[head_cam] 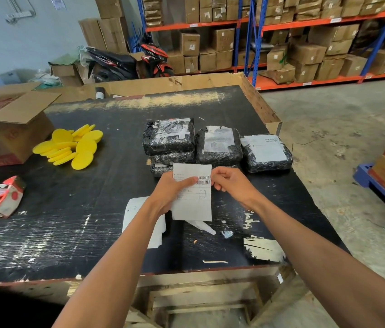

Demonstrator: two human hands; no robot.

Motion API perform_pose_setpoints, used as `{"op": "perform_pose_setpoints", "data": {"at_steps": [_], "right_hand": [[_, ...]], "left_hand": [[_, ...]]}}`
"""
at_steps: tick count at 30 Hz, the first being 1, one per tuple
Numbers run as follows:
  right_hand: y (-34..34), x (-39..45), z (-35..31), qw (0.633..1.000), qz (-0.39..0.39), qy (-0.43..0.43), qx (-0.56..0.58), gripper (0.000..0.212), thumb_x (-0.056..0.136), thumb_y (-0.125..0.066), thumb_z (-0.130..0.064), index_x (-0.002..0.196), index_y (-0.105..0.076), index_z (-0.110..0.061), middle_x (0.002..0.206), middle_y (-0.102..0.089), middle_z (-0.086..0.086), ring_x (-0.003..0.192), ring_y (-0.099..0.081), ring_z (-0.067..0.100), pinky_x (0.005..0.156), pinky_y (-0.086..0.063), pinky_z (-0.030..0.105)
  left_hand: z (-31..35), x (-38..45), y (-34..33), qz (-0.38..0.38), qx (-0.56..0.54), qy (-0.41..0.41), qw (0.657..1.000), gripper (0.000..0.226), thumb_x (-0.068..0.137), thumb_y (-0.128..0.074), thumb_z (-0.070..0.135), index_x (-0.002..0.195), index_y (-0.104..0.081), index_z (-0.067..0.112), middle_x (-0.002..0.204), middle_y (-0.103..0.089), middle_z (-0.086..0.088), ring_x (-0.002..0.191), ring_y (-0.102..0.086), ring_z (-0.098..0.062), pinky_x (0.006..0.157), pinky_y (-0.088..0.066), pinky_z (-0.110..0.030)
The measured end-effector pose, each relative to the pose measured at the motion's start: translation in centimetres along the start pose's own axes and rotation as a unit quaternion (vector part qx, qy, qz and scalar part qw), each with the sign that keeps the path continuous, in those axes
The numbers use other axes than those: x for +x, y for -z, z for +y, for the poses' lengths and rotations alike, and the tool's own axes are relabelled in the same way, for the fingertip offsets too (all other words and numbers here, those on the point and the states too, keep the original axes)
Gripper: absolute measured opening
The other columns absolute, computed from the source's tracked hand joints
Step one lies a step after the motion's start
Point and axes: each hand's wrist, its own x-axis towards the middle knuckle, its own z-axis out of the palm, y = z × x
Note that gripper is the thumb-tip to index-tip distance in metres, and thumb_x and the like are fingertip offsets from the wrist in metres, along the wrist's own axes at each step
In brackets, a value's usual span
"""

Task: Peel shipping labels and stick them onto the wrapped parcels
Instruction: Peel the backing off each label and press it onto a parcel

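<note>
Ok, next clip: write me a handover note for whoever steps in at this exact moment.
Left hand holds the shipping label above the table; right hand pinches its right edge by the barcode.
Wrapped parcels sit just beyond the hands; the top ones visibly carry labels. More paper lies under the left wrist.
Left: peel this label and stick it on an unlabelled parcel; the lower ones in the left stack are not clear enough to judge.

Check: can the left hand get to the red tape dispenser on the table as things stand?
Probably not right away. The left hand grips the white shipping label, so it is occupied. The path to the red tape dispenser across the black table looks unobstructed.
</note>
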Motion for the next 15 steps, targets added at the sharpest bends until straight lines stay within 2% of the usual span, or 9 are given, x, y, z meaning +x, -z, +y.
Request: {"op": "perform_pose_setpoints", "data": {"at_steps": [2,6,8,10,12,13,15], "right_hand": [[-0.1,0.0,-0.3,1.0,-0.012,0.002,0.017,0.025,0.099,-0.057,-0.01,0.078,-0.068,-0.018,0.065,-0.061,-0.01,0.061,-0.049,0.005,0.059,-0.038,0.017],[-0.4,0.3,-0.9,0.998,-0.024,0.005,0.05,0.029,0.099,-0.056,-0.008,0.074,-0.067,-0.02,0.062,-0.057,-0.007,0.059,-0.048,0.006,0.06,-0.037,0.02],[-0.5,0.5,-1.2,0.999,-0.018,0.008,0.048,0.027,0.098,-0.054,-0.006,0.077,-0.066,-0.017,0.06,-0.057,-0.009,0.058,-0.048,0.004,0.059,-0.037,0.018],[-0.6,0.7,-1.4,0.999,-0.002,0.012,0.047,0.023,0.097,-0.053,-0.002,0.08,-0.064,-0.013,0.059,-0.058,-0.011,0.057,-0.048,0.003,0.057,-0.037,0.016],[-0.6,1.1,-1.6,0.998,0.024,0.014,0.049,0.021,0.096,-0.053,-0.001,0.081,-0.064,-0.011,0.059,-0.059,-0.012,0.055,-0.047,0.003,0.055,-0.037,0.015],[-0.6,1.2,-1.6,0.998,0.036,0.015,0.047,0.021,0.097,-0.053,-0.002,0.081,-0.064,-0.012,0.059,-0.06,-0.011,0.055,-0.048,0.002,0.054,-0.037,0.015],[-0.6,1.5,-1.9,0.997,0.054,0.02,0.042,0.023,0.098,-0.053,-0.002,0.08,-0.063,-0.014,0.057,-0.059,-0.012,0.054,-0.048,0.002,0.054,-0.038,0.014]], "left_hand": [[0.0,0.0,-0.1,-0.014,-0.016,0.01,1.0,0.034,0.083,-0.078,0.007,0.115,-0.069,-0.003,0.108,-0.076,-0.017,0.092,-0.074,-0.027,0.076,-0.058,-0.037],[0.0,0.2,-0.2,-0.027,-0.039,0.031,0.998,0.035,0.083,-0.077,0.007,0.116,-0.069,-0.003,0.11,-0.075,-0.017,0.095,-0.072,-0.028,0.078,-0.058,-0.038],[0.1,0.4,-0.7,-0.009,-0.006,0.014,1.0,0.041,0.081,-0.08,0.011,0.119,-0.067,0.001,0.11,-0.075,-0.014,0.099,-0.07,-0.027,0.08,-0.056,-0.035],[0.4,0.8,-1.3,0.04,0.081,-0.033,0.995,0.057,0.077,-0.085,0.017,0.128,-0.06,0.012,0.111,-0.068,-0.007,0.097,-0.064,-0.019,0.081,-0.053,-0.03],[0.8,1.1,-1.8,0.114,0.186,-0.113,0.969,0.07,0.074,-0.088,0.025,0.133,-0.052,0.021,0.11,-0.056,-0.002,0.092,-0.054,-0.013,0.084,-0.048,-0.026],[1.0,1.2,-2.0,0.145,0.227,-0.158,0.95,0.067,0.073,-0.089,0.027,0.13,-0.053,0.021,0.109,-0.054,-0.001,0.092,-0.051,-0.012,0.084,-0.047,-0.026],[1.8,1.3,-2.2,0.141,0.237,-0.218,0.936,0.041,0.078,-0.084,0.025,0.113,-0.063,0.02,0.105,-0.062,-0.001,0.092,-0.057,-0.017,0.086,-0.052,-0.034]]}}
